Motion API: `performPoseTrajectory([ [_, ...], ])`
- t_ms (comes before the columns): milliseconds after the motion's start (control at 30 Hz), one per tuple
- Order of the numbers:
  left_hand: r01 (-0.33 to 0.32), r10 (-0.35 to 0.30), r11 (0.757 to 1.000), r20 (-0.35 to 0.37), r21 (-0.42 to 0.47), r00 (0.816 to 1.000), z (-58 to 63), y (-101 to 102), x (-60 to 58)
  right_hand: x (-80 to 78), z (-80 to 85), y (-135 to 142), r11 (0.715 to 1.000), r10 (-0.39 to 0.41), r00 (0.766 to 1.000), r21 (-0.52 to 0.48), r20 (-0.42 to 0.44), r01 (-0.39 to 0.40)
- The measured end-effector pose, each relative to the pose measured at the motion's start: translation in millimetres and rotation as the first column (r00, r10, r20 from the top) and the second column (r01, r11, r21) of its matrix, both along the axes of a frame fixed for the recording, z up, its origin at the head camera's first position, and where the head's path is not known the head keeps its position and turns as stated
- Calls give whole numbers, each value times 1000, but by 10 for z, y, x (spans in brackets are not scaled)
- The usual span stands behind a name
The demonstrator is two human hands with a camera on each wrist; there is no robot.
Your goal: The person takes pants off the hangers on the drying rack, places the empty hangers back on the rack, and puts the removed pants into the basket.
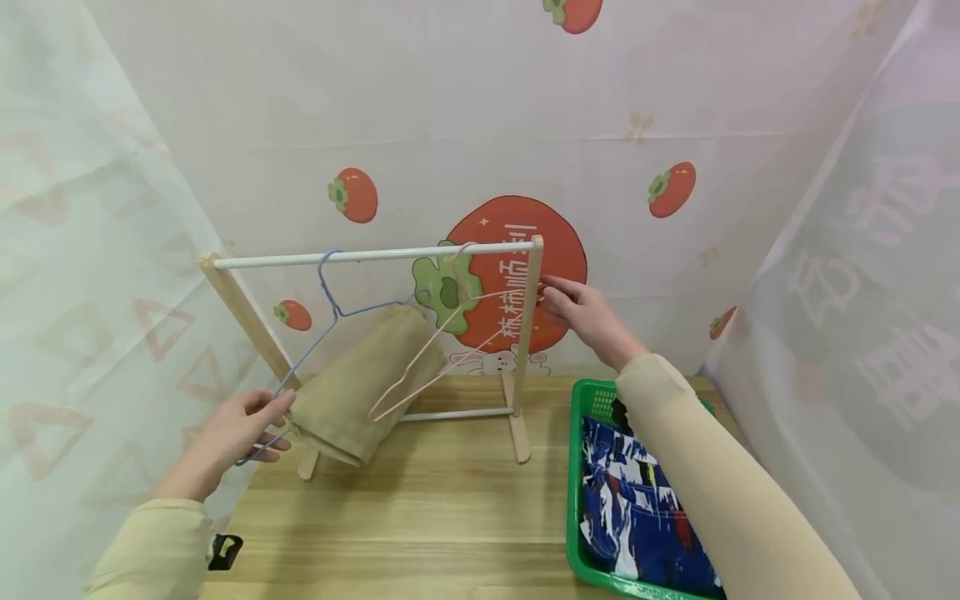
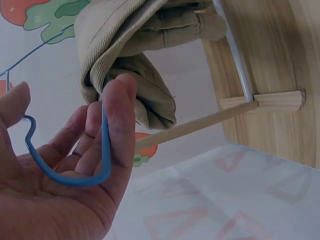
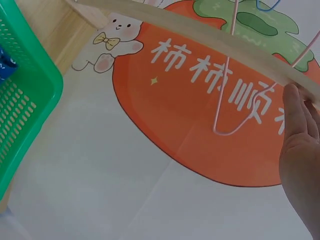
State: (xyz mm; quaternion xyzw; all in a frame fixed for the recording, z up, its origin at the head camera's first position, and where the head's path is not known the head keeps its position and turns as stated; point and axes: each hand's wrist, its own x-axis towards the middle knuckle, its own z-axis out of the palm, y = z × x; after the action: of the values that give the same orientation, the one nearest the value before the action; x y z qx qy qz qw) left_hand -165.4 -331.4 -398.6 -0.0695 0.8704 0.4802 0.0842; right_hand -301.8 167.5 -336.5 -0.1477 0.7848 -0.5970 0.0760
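- Left hand (image 1: 228, 433) grips a blue hanger (image 1: 337, 314) at its corner; right hand (image 1: 587, 317), fingers extended, touches rack upright (image 1: 527, 325).
- Khaki garment (image 1: 367, 375) draped over that hanger, above wood-grained counter (image 1: 420, 525).
- Patterned sheeting (image 1: 450, 92) on three sides.

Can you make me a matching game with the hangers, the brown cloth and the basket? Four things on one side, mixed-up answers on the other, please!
Things:
1. blue hanger
2. pink hanger
3. khaki cloth
4. green basket

Where or how:
A. hangs from the white rail with no cloth on it
B. stands on the table with patterned cloth inside
C. has one end in the person's left hand
D. is draped over a hanger

Right pairs: 1-C, 2-A, 3-D, 4-B.
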Motion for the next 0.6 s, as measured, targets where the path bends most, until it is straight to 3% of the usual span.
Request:
performPoseTrajectory([
  [267, -15, 7, 979, -42, -205, 999, 40, 88, -25, -51, 20, -86, 1000, -26, 999, 4, -31, 26],
  [600, -24, 6, 938, -55, -346, 998, 62, 129, -56, -102, 25, -147, 997, -75, 996, 2, -50, 75],
])
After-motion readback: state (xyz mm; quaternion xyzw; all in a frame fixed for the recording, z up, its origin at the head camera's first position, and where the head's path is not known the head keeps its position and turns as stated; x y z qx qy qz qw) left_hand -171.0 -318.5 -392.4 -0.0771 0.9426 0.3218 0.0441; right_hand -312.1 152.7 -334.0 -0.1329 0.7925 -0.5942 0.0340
